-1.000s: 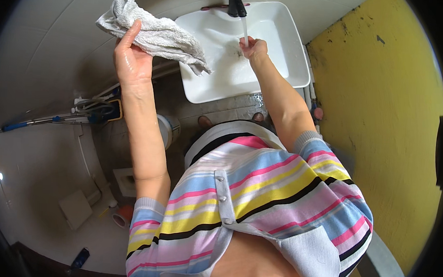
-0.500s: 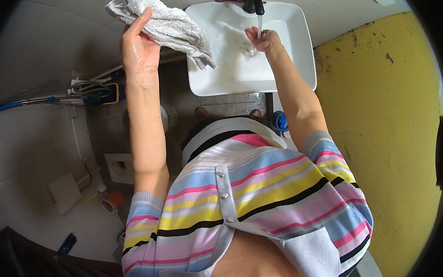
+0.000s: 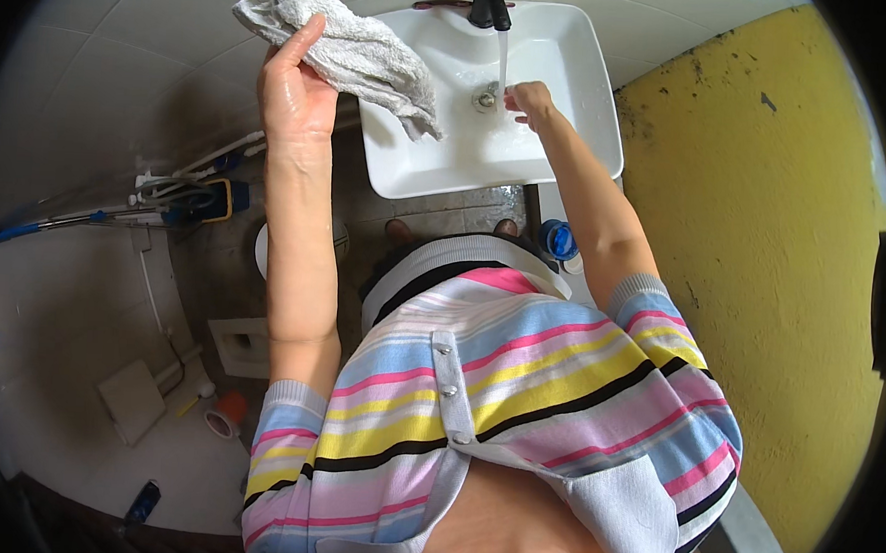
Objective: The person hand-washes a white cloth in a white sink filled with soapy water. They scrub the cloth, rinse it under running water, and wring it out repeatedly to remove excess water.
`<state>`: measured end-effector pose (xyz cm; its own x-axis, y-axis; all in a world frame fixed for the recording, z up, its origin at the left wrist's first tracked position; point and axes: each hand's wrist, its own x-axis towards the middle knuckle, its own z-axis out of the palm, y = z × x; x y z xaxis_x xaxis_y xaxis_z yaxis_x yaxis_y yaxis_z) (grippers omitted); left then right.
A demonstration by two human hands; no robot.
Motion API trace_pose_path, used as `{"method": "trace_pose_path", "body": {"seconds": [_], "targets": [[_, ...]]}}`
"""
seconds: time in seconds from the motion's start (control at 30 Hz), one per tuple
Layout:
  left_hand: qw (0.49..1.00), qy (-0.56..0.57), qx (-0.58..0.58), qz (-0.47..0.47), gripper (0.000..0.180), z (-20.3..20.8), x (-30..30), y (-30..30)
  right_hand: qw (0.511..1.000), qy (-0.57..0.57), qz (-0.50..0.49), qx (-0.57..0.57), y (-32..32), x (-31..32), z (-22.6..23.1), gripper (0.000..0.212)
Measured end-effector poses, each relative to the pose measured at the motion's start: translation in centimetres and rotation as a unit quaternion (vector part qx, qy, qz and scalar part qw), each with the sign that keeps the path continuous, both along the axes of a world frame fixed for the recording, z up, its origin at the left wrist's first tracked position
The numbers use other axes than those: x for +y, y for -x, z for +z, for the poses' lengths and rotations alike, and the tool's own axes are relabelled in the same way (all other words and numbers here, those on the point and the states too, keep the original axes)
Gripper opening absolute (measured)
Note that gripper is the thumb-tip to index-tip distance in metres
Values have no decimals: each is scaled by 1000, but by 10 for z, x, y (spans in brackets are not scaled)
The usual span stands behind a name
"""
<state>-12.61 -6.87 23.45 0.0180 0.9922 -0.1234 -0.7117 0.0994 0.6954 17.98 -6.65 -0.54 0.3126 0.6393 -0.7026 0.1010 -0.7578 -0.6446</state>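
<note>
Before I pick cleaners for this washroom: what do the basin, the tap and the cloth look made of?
Basin: probably glazed ceramic, white and glossy with smooth rounded walls. Tap: dark, likely black-coated metal, though its finish is hard to judge. Cloth in the left hand: grey-white terry-like fabric, nubby and limp.

towel [image 3: 350,46] left of sink [image 3: 571,133] | tap [image 3: 489,4] behind sink

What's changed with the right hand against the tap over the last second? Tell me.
Cannot tell any real move: the right hand stays under the water beside the black tap, over the white sink.
</note>
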Motion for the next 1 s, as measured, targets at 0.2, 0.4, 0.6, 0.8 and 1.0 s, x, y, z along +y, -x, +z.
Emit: {"method": "trace_pose_path", "body": {"seconds": [0.2, 0.4, 0.6, 0.8, 1.0], "targets": [[1000, 12, 3, 5, 36, 3, -3, 1, 989, 28, -107, 103, 9, -24, -11, 21], [1000, 17, -11, 15, 39, -9, -4, 8, 940, -69, -41, 333, 73, -49, 21, 40], [995, 81, -53, 22, 41, -55, 9, 3, 867, -284, 36, 407, 126, -52, 66, 61], [980, 154, 115, -60, 35, -124, -1, -54, 925, -315, -4, 213, 112, -51, 66, 29], [944, 204, 208, -153, 24, -181, -5, -90, 947, -236, -175, 131, 68, -63, 24, 24]]}}
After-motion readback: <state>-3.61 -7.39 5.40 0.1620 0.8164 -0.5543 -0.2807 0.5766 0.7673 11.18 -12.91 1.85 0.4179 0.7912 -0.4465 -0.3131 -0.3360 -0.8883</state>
